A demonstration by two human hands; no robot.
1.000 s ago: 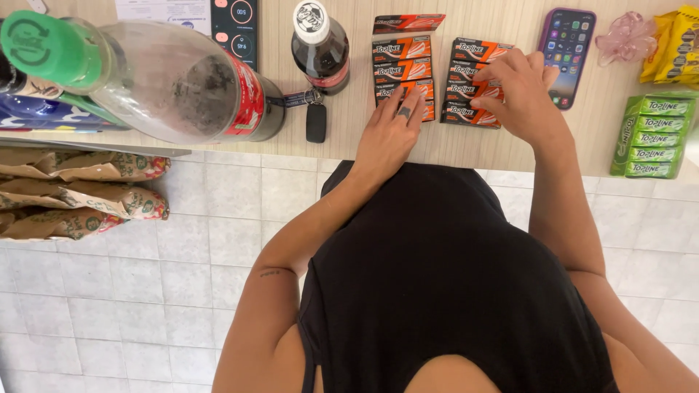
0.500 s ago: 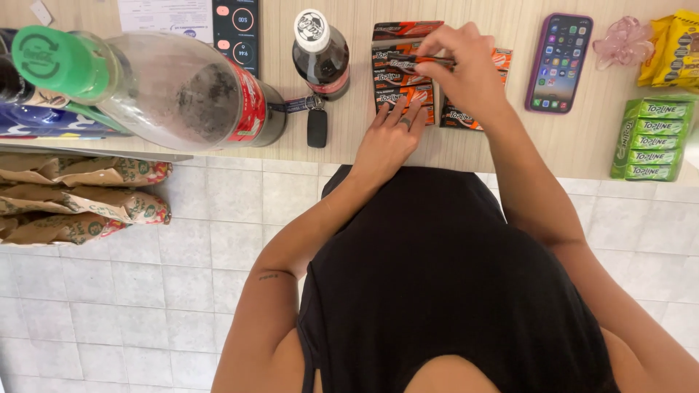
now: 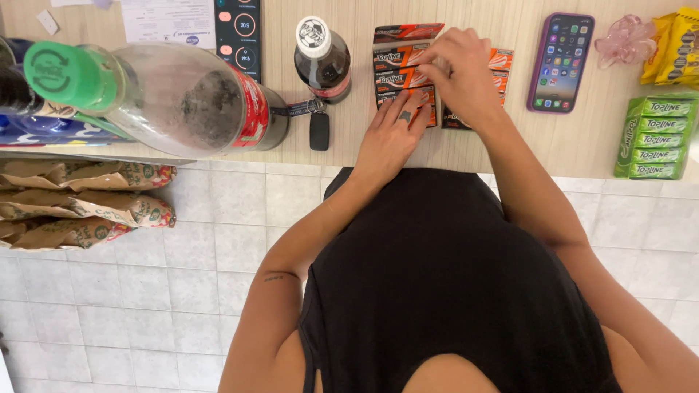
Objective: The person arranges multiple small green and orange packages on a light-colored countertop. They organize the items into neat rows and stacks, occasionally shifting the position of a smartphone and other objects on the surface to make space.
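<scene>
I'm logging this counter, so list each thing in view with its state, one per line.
Left hand: flat, fingertips on the orange gum packs.
Right hand: curled over those packs.
Large bottle: green cap on, nearly empty.
Small dark bottle: upright, capped.
Phone: screen lit.
Green gum packs: stacked, untouched.

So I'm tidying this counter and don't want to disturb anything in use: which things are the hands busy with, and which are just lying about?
In hand:
orange gum packs, under the left hand and right hand.

Lying about:
big clear bottle
small dark bottle
car key
phone
green gum packs
yellow packets
pink hair clip
</scene>
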